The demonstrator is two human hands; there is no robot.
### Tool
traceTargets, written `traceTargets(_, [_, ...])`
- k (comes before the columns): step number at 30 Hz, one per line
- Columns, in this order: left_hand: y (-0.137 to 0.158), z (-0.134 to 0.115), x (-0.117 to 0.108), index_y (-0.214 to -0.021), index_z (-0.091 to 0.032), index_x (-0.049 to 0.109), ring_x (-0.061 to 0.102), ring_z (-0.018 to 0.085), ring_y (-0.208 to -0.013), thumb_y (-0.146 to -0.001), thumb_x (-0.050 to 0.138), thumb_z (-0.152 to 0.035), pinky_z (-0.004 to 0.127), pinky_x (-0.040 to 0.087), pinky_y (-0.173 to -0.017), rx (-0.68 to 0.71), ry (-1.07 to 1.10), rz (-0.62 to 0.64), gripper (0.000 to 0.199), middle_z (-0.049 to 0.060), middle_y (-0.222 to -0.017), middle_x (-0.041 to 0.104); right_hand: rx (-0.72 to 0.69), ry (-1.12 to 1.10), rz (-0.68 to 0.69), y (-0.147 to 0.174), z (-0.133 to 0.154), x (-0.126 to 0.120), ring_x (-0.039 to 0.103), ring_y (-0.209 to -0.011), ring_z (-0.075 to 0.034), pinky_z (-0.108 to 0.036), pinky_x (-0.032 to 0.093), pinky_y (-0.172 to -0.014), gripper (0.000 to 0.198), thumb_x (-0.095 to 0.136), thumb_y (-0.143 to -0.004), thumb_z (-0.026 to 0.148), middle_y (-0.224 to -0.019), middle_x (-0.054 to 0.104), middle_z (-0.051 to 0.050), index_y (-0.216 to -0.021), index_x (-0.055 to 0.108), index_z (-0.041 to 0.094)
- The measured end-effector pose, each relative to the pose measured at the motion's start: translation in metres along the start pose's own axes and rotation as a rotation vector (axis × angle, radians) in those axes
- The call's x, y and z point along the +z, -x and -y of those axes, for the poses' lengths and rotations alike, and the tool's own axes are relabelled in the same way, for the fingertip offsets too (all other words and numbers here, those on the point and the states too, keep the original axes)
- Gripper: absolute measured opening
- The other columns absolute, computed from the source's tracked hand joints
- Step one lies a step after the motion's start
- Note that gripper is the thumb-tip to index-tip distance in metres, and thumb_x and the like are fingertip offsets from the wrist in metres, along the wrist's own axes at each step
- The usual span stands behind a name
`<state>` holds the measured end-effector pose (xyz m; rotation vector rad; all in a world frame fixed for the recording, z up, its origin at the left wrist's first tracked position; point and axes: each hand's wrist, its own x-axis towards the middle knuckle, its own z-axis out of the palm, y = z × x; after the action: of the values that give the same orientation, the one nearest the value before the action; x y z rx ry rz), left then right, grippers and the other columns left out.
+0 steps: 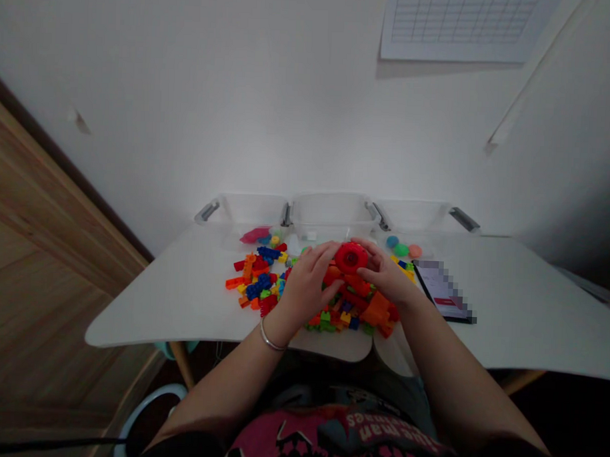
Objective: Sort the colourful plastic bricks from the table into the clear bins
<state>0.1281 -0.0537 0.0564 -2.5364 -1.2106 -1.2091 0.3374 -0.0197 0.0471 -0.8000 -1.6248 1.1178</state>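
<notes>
A round red toy wheel (351,258) with a raised ring and a dark centre is held up over a heap of bricks. My right hand (385,272) grips its right side, fingers behind the rim and thumb at the lower edge. On the other side, the curved fingers of my left hand (310,277) reach the wheel's left rim, the thumb lower down. Beneath both hands spreads the pile of coloured toy bricks (257,287), in orange, red, blue, green and yellow. Part of the pile is hidden by the hands.
Three clear plastic bins stand along the wall: left bin (250,203), middle bin (333,206) and right bin (415,211). Small coloured pieces show through the outer ones. A tablet (440,290) lies right of the bricks on the white table (162,310).
</notes>
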Motion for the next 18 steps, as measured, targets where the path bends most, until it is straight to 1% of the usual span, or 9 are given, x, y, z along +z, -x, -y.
traceTargets(2, [0.011,0.005,-0.007,-0.142,-0.021,0.041,0.05,0.027,-0.132,-0.089,0.059,-0.032,0.051,0.032,-0.117,-0.068,-0.064,0.021,0.058,0.014,-0.142,0.054,-0.044,0.14,-0.083,0.001,-0.001,-0.007,0.065,-0.108,-0.025,-0.044,0.056,-0.092,0.063,0.072,-0.075,0.043,-0.125,0.063,-0.009,-0.131,0.049,0.027])
traceTargets(5, [0.028,0.017,-0.017,-0.138,-0.02,0.047,0.049,0.028,-0.132,-0.09,0.056,-0.034,0.055,0.024,-0.119,-0.234,-0.203,0.022,0.051,0.014,-0.142,0.054,-0.207,0.532,-0.21,-0.001,0.006,-0.021,0.058,-0.116,-0.029,-0.049,0.05,-0.099,0.06,0.074,-0.071,0.033,-0.13,0.055,-0.011,-0.127,0.053,0.026])
traceTargets(8, [0.042,0.031,-0.023,-0.135,-0.021,0.053,0.046,0.031,-0.134,-0.091,0.052,-0.036,0.058,0.021,-0.119,-0.367,-0.345,0.038,0.046,0.015,-0.144,0.052,-0.308,0.89,-0.157,-0.004,0.017,-0.031,0.052,-0.122,-0.032,-0.053,0.043,-0.106,0.055,0.074,-0.066,0.023,-0.128,0.053,-0.011,-0.12,0.061,0.026])
traceTargets(11, [0.055,0.041,-0.026,-0.133,-0.021,0.057,0.041,0.034,-0.138,-0.092,0.049,-0.038,0.06,0.017,-0.119,-0.405,-0.456,0.06,0.045,0.014,-0.147,0.05,-0.309,0.97,-0.113,-0.007,0.028,-0.04,0.054,-0.117,-0.032,-0.052,0.045,-0.104,0.055,0.072,-0.066,0.024,-0.123,0.056,-0.011,-0.12,0.061,0.025])
traceTargets(13, [0.063,0.045,-0.026,-0.134,-0.021,0.057,0.038,0.034,-0.14,-0.093,0.047,-0.04,0.061,0.014,-0.12,-0.402,-0.502,0.064,0.046,0.014,-0.148,0.049,-0.302,0.943,-0.168,-0.011,0.033,-0.051,0.056,-0.115,-0.031,-0.051,0.046,-0.103,0.056,0.073,-0.067,0.03,-0.12,0.058,-0.012,-0.12,0.06,0.023])
traceTargets(14, [0.067,0.046,-0.025,-0.136,-0.021,0.056,0.037,0.034,-0.141,-0.094,0.046,-0.04,0.061,0.013,-0.12,-0.407,-0.516,0.059,0.047,0.014,-0.149,0.048,-0.292,0.919,-0.228,-0.015,0.035,-0.059,0.057,-0.114,-0.031,-0.051,0.047,-0.102,0.057,0.074,-0.067,0.034,-0.119,0.06,-0.012,-0.121,0.059,0.022])
traceTargets(15, [0.07,0.047,-0.024,-0.137,-0.021,0.055,0.036,0.035,-0.142,-0.094,0.046,-0.041,0.062,0.012,-0.12,-0.421,-0.527,0.051,0.049,0.015,-0.149,0.048,-0.272,0.89,-0.34,-0.02,0.037,-0.069,0.058,-0.113,-0.031,-0.049,0.048,-0.099,0.057,0.073,-0.069,0.038,-0.12,0.06,-0.012,-0.121,0.058,0.022])
traceTargets(17, [0.074,0.048,-0.022,-0.141,-0.02,0.051,0.037,0.035,-0.141,-0.094,0.045,-0.042,0.063,0.01,-0.12,-0.456,-0.531,0.036,0.052,0.015,-0.149,0.048,-0.198,0.763,-0.665,-0.033,0.039,-0.092,0.061,-0.109,-0.026,-0.041,0.053,-0.091,0.058,0.067,-0.076,0.044,-0.127,0.058,-0.014,-0.126,0.051,0.02])
traceTargets(18, [0.075,0.049,-0.021,-0.142,-0.02,0.05,0.037,0.035,-0.141,-0.094,0.045,-0.042,0.064,0.009,-0.12,-0.469,-0.524,0.031,0.053,0.015,-0.149,0.048,-0.123,0.687,-0.763,-0.041,0.038,-0.104,0.063,-0.105,-0.024,-0.036,0.056,-0.084,0.06,0.063,-0.079,0.047,-0.127,0.057,-0.016,-0.129,0.047,0.018])
